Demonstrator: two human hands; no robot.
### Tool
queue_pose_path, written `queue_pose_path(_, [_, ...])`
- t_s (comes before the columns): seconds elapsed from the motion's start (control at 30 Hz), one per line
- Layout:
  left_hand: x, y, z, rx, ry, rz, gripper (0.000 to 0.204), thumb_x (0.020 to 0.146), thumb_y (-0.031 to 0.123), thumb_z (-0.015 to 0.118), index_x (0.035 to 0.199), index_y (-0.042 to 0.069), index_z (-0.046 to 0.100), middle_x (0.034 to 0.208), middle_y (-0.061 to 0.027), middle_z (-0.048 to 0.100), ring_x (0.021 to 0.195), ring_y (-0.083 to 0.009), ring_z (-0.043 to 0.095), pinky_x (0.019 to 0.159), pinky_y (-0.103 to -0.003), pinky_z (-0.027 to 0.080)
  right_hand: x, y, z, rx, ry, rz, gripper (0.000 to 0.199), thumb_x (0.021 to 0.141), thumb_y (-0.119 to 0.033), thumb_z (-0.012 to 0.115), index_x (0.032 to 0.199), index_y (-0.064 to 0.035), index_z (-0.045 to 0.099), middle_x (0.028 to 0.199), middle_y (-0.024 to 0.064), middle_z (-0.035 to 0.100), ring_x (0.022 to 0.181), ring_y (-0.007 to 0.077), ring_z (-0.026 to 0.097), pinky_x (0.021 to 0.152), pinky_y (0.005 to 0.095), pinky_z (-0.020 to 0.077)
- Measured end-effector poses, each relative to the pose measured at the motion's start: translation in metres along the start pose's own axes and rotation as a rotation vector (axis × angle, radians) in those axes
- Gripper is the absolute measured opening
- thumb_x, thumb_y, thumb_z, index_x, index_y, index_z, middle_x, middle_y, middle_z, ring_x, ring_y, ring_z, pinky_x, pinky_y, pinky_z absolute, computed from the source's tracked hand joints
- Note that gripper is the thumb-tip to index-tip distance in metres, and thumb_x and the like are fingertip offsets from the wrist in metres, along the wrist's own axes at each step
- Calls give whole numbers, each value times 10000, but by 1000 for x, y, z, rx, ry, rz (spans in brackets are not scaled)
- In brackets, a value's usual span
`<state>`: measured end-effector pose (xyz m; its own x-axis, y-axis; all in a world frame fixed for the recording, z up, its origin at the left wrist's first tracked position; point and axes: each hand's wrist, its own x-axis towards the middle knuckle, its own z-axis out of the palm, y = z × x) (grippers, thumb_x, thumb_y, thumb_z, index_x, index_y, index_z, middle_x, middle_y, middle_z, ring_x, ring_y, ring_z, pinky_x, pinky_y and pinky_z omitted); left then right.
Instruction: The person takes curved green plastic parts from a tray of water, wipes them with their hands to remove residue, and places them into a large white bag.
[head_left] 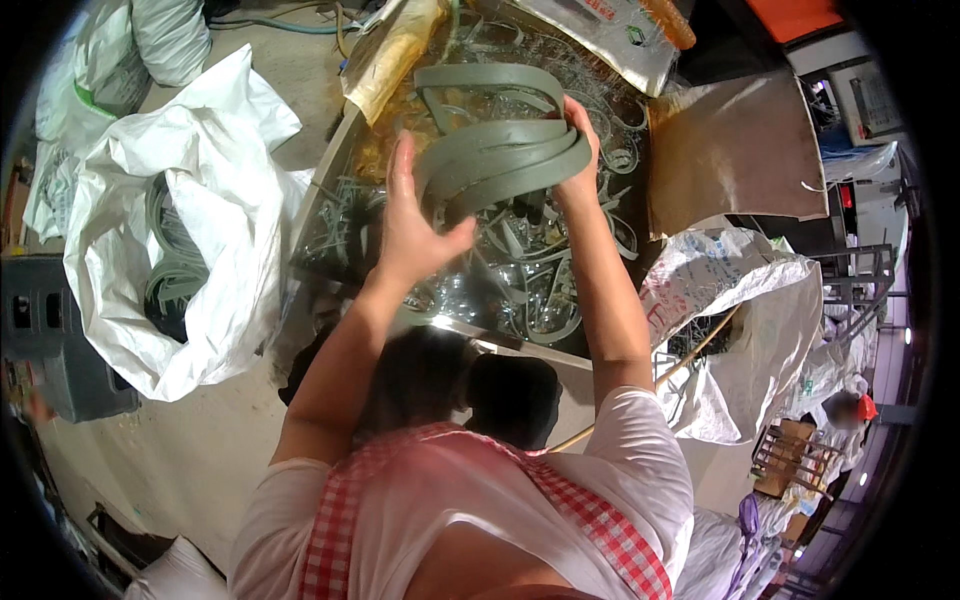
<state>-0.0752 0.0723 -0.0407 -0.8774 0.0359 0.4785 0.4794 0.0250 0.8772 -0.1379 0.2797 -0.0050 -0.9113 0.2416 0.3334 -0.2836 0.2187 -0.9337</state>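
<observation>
Up it goes in front of us: a bundle of flat, grey-green, rubbery-looking looped strips (510, 165), aloft over a wide, metal-rimmed tray (505, 341)! The right hand (580, 160) is clamped on the bundle's right side, and we'd judge it bears most of the weight. And look at the left hand (415, 230): fingers up, thumb spread wide, palm toward the left end, perhaps to stop those loops splaying; whether it touches them, we can't tell. Beneath, glistening clear and grey curled scraps (545, 300) crowd the tray, so holding the bundle high likely avoids a tangle. Over to our left, a crumpled white woven sack (110, 200) gapes, similar coiled strips (175, 285) inside, its mouth presumably left wide for easy reach.
</observation>
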Motion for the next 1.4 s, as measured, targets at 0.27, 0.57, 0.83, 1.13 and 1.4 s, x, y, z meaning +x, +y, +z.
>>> queue_pose_path(0.27, [3,-38,-18,-405,5,-458,593,653,-105,611,1203,3,417,924,-70,573,744,-151,565,588,-250,458,-23,-23,-2,134,-298,223,700,576,-150,777,1185,-59,444,1076,16,512,996,127,481,913,276,370])
queue_pose_path(0.57, [5,-24,-22,-624,15,-528,617,631,-63,661,1198,17,431,1036,-81,551,948,-177,555,757,-289,482,-30,-20,-16,263,-622,309,746,636,-173,719,1278,-24,369,1170,67,483,1048,170,476,904,310,398])
queue_pose_path(0.83, [7,-23,-14,179,258,56,764,658,50,696,1323,0,323,1242,-115,452,1159,-212,429,996,-342,328,-26,-6,-15,488,-643,493,429,721,-277,669,1013,-1,517,752,53,505,651,151,488,621,296,412])
queue_pose_path(1.13, [11,-27,-19,-345,62,-300,705,704,-20,704,1292,9,317,1166,-98,496,1031,-186,515,882,-321,431,-19,-19,6,293,-517,415,386,771,-311,624,995,-14,522,735,80,553,626,146,521,593,275,427])
queue_pose_path(1.4, [9,-32,-40,-426,195,-246,744,619,-122,674,1269,-1,336,1108,-113,536,971,-208,571,874,-339,479,-14,-56,12,193,-541,207,673,741,-191,654,1334,-50,368,1055,54,548,867,145,552,742,267,453])
